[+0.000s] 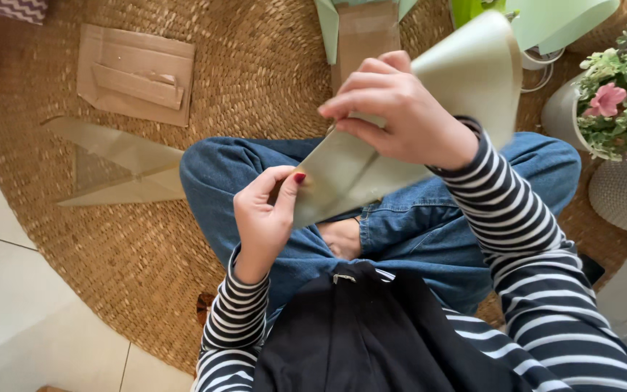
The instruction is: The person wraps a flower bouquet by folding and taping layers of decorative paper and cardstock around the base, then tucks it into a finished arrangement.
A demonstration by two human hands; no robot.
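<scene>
I sit cross-legged in blue jeans on a round woven mat (255, 65). Both hands hold one pale green curved sheet (459, 72) above my lap. My left hand (264, 214) pinches its lower left edge between thumb and fingers. My right hand (397, 109) grips the sheet near its middle, fingers curled over the top edge. The sheet bends upward to the right, behind my right hand.
A folded clear plastic sheet (121, 163) lies on the mat at left. A flat brown cardboard piece (136, 72) lies beyond it. A cardboard box with pale green flaps (364, 25) stands ahead. A white pot of flowers (604, 109) sits at right. White floor tiles (16, 305) border the mat.
</scene>
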